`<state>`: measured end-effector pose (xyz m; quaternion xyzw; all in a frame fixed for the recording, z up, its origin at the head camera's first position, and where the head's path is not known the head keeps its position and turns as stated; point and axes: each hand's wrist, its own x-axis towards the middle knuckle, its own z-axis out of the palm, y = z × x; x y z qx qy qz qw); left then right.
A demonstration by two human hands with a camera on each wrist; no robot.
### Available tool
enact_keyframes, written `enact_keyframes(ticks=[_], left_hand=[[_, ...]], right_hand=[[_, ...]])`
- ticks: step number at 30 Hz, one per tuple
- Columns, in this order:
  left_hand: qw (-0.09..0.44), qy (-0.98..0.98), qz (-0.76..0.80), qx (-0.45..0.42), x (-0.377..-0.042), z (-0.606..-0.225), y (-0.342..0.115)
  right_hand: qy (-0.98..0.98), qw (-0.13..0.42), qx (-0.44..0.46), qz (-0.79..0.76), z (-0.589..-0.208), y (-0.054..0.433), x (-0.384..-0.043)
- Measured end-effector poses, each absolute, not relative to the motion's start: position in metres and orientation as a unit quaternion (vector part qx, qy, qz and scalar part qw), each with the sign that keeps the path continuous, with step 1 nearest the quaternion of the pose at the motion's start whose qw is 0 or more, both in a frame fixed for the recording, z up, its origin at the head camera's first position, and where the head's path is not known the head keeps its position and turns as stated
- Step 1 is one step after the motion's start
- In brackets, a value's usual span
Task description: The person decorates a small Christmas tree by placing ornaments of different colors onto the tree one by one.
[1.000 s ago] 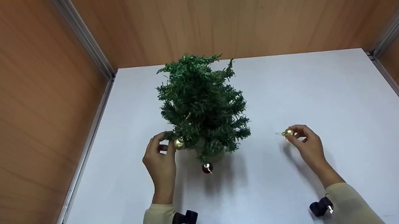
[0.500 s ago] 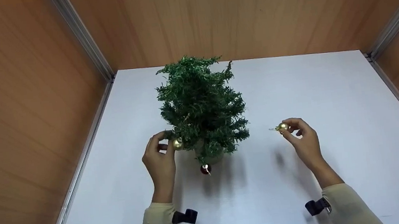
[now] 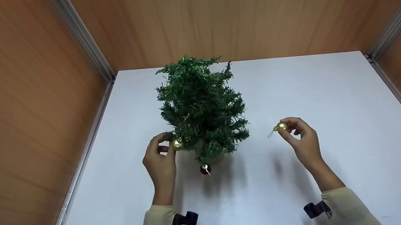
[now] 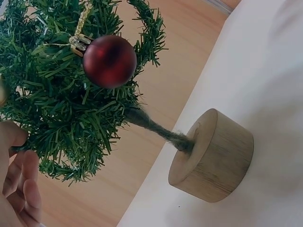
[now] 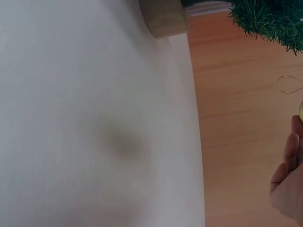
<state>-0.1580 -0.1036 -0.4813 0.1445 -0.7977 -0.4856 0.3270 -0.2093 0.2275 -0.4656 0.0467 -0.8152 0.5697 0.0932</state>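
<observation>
A small green artificial Christmas tree point(image 3: 201, 104) stands on a round wooden base point(image 4: 215, 156). My left hand point(image 3: 161, 163) pinches the tip of a low branch on its left side. Beside those fingers hangs a gold bauble point(image 3: 177, 144), only partly seen in the left wrist view. A dark red bauble point(image 4: 110, 61) hangs at the tree's front by a gold cord. Right of the tree, my right hand point(image 3: 304, 143) holds another gold bauble point(image 3: 281, 126) between thumb and fingers, above the table. Its thin wire loop point(image 5: 289, 84) points toward the tree.
The white table point(image 3: 316, 87) has wooden panels point(image 3: 241, 12) at its back and sides, joined by metal rails point(image 3: 85, 34). Black wrist cameras point(image 3: 186, 219) are strapped on both sleeves.
My right hand has moved left and slightly away from me, bringing its gold bauble closer to the tree. The bauble's loop now tilts downward. My left hand stays on the branch.
</observation>
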Motion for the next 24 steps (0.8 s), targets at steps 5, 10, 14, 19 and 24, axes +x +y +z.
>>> enact_keyframes(ticks=[5,10,14,19,24], left_hand=[[0.329,-0.799,-0.483,0.140,-0.156,-0.481,-0.103],[0.326,-0.799,-0.485,0.142,-0.153,-0.481,-0.102],[0.325,-0.797,-0.487,0.146,-0.153,-0.481,-0.103],[0.327,-0.791,-0.494,0.150,-0.151,-0.480,-0.104],[0.335,-0.788,-0.495,0.146,-0.150,-0.481,-0.105]], right_hand=[[-0.805,0.092,0.057,0.583,-0.462,0.227,-0.206],[-0.800,0.092,0.063,0.590,-0.459,0.224,-0.201],[-0.794,0.096,0.072,0.596,-0.457,0.222,-0.198],[-0.786,0.101,0.083,0.605,-0.455,0.218,-0.196],[-0.789,0.094,0.081,0.601,-0.453,0.214,-0.193]])
